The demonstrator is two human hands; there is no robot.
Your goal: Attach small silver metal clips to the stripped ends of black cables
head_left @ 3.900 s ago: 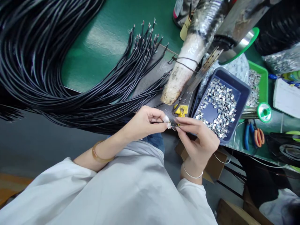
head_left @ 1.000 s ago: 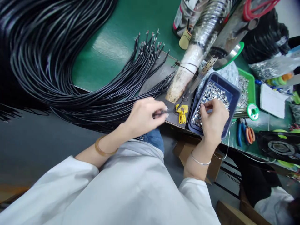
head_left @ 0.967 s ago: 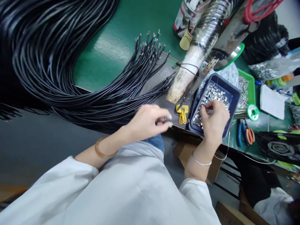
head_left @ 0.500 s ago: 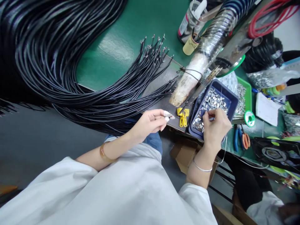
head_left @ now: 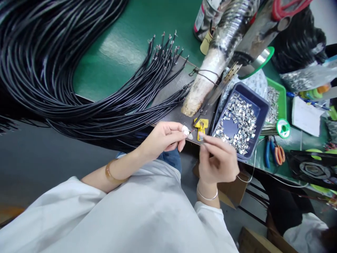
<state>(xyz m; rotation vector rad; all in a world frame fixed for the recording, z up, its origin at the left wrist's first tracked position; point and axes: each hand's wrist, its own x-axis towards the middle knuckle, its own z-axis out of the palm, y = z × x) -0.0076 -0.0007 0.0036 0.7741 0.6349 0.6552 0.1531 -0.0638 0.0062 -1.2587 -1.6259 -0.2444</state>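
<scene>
My left hand [head_left: 168, 136], with white wraps on its fingertips, pinches a thin cable end [head_left: 191, 131] that shows a bit of red at its tip. My right hand [head_left: 217, 158] is close on its right, thumb and fingers pinched together and blurred; whatever is between them is too small to make out. Just beyond the fingertips lies a yellow tool [head_left: 201, 126] at the table edge. A dark blue tray [head_left: 264, 100] of small silver metal pieces [head_left: 243, 121] is beside my right hand. Bundled black cables [head_left: 126, 102] spread across the table on the left.
A wrapped duct [head_left: 204, 79] slants down over the work spot. Behind the blue tray is a green tray [head_left: 283, 98] of metal pieces. A solder reel [head_left: 283, 128], blue-handled pliers [head_left: 268, 153] and orange-handled pliers [head_left: 279, 154] lie on the right. Another person's leg [head_left: 285, 203] shows lower right.
My right hand has left the blue tray and moved left, close to my left hand. My left hand keeps its pinch on the cable end. The view has shifted slightly.
</scene>
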